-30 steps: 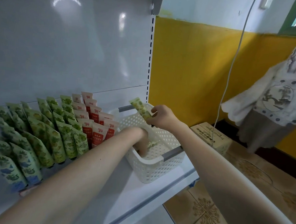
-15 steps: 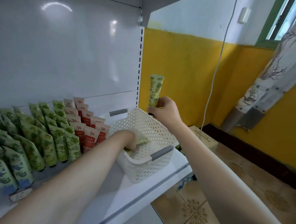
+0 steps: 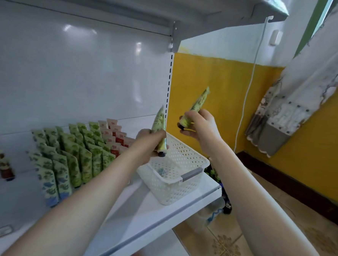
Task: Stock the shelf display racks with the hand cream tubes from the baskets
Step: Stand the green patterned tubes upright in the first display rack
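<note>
Hand cream tubes (image 3: 160, 125) we judge light and squashy; our left grip (image 3: 148, 144) and right grip (image 3: 200, 127) each clasp one near the cap

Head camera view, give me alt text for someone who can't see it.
The left hand holds a green tube and the right hand a second tube, by a white basket on the shelf. Rows of tubes stand at left.
</note>
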A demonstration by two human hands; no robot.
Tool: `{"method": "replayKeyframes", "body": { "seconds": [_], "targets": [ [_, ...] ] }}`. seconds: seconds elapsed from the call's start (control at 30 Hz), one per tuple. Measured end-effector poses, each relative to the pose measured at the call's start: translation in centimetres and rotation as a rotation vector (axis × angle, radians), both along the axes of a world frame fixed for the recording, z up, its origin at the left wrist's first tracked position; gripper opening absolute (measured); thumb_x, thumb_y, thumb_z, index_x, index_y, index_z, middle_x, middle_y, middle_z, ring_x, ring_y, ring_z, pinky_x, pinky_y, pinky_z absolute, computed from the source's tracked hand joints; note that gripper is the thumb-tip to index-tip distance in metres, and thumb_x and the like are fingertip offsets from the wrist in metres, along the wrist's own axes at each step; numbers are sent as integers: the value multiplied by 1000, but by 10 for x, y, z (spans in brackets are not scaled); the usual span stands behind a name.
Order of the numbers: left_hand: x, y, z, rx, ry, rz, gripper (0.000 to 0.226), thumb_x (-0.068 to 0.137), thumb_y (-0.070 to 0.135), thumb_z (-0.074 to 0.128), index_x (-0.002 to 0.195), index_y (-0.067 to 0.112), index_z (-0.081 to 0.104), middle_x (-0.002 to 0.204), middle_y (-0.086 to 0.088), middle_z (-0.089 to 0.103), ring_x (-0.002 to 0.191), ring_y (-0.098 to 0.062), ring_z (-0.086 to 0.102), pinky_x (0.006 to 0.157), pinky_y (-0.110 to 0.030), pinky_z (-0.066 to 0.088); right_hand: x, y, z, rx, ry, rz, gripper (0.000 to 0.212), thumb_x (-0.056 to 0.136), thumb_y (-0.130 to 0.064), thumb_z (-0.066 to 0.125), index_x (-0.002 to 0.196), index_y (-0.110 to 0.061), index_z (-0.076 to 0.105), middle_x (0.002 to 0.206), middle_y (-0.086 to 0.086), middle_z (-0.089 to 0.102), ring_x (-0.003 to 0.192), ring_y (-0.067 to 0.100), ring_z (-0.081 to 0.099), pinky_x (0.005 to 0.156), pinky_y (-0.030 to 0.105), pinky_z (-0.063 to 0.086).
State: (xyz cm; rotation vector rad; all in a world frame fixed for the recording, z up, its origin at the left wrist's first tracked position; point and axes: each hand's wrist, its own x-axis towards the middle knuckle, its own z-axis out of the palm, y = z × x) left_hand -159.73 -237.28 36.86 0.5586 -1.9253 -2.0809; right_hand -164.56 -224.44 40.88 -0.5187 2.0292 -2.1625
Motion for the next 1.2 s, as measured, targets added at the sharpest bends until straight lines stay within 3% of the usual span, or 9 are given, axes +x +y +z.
{"method": "replayKeyframes", "body": {
  "seconds": [0.17,0.27,0.4,0.47,0.63,0.83,0.97,1.07,1.2],
  "targets": [
    [74,-4,8,350,212,7,8,88,6,54,94,1,55,80,-13,62,63,-17,63,55,-28,54,38,-2,5,-202,-106,207,14,95,-19,52,95,-5,50,91,14,60,79,27,68,80,34,58],
    [117,-9,3,411,260,-14,18,88,5,52,103,-3,57,84,-14,64,68,-18,59,59,-29,52,64,-6,-2,-181,-93,302,13,94,-13,53,101,-2,53,91,14,63,82,27,68,80,33,57],
    [169,-16,-12,386,294,60,10,82,7,62,92,9,62,71,-3,68,62,-13,63,53,-25,54,100,-22,-21,-98,-55,306,13,89,0,55,100,-7,54,91,11,67,71,18,68,68,24,58],
    [189,-20,-24,299,303,142,20,77,5,67,95,12,63,71,2,71,62,-9,66,50,-23,52,116,-28,-30,-99,-79,342,16,87,1,57,101,-5,53,91,12,68,70,18,69,63,22,56],
    [228,-31,-51,90,263,312,36,68,8,77,99,18,61,81,2,69,75,-13,66,67,-30,50,154,-46,-51,63,-18,354,25,80,-13,70,98,-9,54,89,14,68,67,18,67,62,25,57],
    [254,-37,-67,-18,242,312,36,68,9,78,99,19,64,85,4,72,79,-14,67,65,-29,50,184,-69,-75,238,66,392,48,73,-25,77,107,-2,50,86,15,65,68,19,65,63,28,57],
    [263,-44,-72,-33,234,324,32,71,6,76,94,23,63,84,2,72,82,-19,67,68,-33,52,196,-77,-81,261,97,410,31,75,-26,75,84,-15,47,69,4,58,59,13,62,60,27,55],
    [267,-48,-75,60,251,290,29,73,4,73,95,20,63,91,-6,72,89,-32,67,76,-41,54,196,-74,-81,211,41,477,21,82,-27,67,87,-11,54,78,5,65,69,16,64,60,24,54],
    [270,-49,-82,128,246,236,27,77,2,68,101,14,62,91,-9,71,81,-29,69,68,-34,56,190,-71,-86,171,-18,549,19,87,-16,62,98,0,61,82,7,67,67,15,65,61,21,54]
  ]
}}
